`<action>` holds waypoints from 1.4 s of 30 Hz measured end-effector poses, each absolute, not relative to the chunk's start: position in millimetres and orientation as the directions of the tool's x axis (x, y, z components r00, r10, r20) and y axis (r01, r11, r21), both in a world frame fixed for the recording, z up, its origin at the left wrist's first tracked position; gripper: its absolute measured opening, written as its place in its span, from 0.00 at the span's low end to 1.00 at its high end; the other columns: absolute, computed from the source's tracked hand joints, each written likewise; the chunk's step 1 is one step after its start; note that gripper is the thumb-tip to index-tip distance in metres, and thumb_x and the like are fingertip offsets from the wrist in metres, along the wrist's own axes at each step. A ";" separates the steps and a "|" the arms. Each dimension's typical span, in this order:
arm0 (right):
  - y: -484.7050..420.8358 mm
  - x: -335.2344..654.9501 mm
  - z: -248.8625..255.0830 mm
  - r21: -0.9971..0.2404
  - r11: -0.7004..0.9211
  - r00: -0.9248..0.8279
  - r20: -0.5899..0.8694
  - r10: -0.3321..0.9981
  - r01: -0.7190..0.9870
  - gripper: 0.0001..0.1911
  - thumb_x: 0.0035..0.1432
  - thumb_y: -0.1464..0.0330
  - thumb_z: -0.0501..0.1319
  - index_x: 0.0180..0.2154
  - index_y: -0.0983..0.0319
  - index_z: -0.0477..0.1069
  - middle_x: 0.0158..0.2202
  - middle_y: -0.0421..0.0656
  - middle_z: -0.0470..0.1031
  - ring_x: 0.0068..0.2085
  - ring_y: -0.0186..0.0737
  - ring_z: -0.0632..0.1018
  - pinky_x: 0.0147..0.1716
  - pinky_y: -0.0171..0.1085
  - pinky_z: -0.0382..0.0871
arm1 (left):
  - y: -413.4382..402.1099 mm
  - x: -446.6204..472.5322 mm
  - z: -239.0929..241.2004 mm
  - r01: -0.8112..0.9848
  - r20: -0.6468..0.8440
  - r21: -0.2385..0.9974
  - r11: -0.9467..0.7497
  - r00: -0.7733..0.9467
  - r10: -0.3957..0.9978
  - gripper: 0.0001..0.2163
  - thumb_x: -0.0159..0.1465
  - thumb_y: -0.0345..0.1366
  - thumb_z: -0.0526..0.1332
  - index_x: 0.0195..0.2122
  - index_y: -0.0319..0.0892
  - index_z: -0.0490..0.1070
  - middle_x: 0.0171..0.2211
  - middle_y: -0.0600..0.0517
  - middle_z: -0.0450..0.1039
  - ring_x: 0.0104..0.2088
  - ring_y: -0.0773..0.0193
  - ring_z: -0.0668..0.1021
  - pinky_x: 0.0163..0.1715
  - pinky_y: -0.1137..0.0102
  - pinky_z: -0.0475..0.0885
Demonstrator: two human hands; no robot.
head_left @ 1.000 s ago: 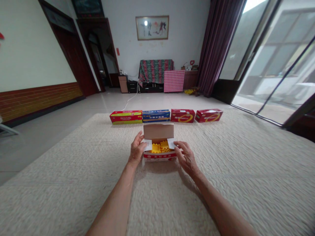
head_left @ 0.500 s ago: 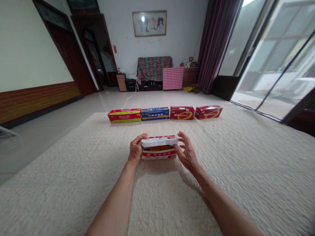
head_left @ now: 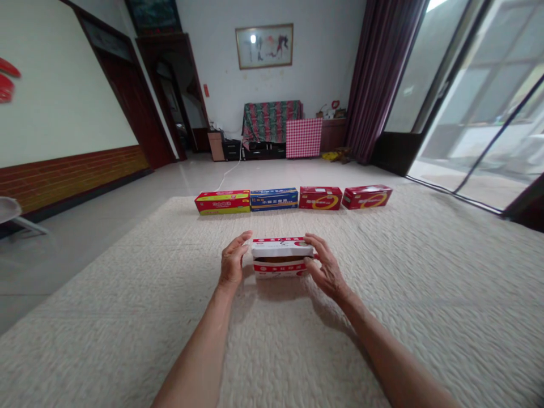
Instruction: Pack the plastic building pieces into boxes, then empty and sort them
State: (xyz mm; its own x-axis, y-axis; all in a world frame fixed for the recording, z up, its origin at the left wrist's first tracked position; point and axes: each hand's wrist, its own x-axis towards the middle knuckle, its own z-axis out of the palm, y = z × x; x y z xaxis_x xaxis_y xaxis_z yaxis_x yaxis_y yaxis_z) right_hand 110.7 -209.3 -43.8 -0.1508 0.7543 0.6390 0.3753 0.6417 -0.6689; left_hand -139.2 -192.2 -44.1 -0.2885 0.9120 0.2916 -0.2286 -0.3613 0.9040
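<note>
White-and-red box: on the quilted mat, between the two hands, its long front towards the person.
Left hand: just beside the box's left end, thumb and fingers apart; it seems to hold nothing.
Right hand: at the opposite end, fingertips at the lid's edge and thumb low by the front corner (whether they pinch or merely rest, I cannot tell).
Lid: folded over between the hands, a dark gap left along the front; the contents are hidden.
Cardboard: probably light and thin, stiff along the folds but easily dented; both short ends look the best hold, with gentle pressure.
Row of boxes: beyond the hands, a red-and-green box and a blue box ahead, two red boxes farther right.
Obstacles: none between the hands and that row; only the loose front edge might catch a thumb.
</note>
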 end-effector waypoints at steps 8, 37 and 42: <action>-209.6 111.5 -45.9 -0.652 0.638 -0.157 0.638 0.754 0.410 0.18 0.63 0.65 0.54 0.55 0.54 0.64 0.60 0.49 0.62 0.59 0.49 0.68 0.46 0.49 0.74 | -217.2 -137.2 -39.5 0.166 0.548 0.834 -0.527 -0.138 0.825 0.12 0.57 0.32 0.62 0.42 0.43 0.79 0.53 0.46 0.74 0.57 0.53 0.71 0.57 0.62 0.65; -208.2 109.6 -48.5 -0.648 0.647 -0.122 0.662 0.739 0.402 0.11 0.63 0.64 0.57 0.46 0.56 0.72 0.55 0.49 0.67 0.55 0.47 0.72 0.44 0.47 0.76 | -209.4 -137.1 -55.3 0.386 0.686 0.679 -0.625 -0.029 0.727 0.08 0.64 0.38 0.59 0.37 0.43 0.77 0.52 0.45 0.73 0.54 0.57 0.74 0.52 0.62 0.72; -209.6 104.5 -45.0 -0.670 0.631 -0.051 0.668 0.742 0.391 0.09 0.64 0.64 0.56 0.40 0.57 0.74 0.50 0.47 0.70 0.51 0.44 0.73 0.40 0.43 0.76 | -210.3 -131.0 -55.9 0.403 0.690 0.682 -0.611 -0.077 0.720 0.08 0.64 0.39 0.59 0.35 0.42 0.76 0.51 0.45 0.73 0.52 0.57 0.75 0.50 0.63 0.73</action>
State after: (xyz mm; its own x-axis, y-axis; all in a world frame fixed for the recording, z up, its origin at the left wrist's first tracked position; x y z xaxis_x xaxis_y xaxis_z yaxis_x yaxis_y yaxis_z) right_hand 104.5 -209.6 -45.0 -0.0513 0.7422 0.6683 0.3909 0.6307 -0.6704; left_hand -131.0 -210.3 -55.9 -0.0767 0.7198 0.6899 0.4026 -0.6107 0.6819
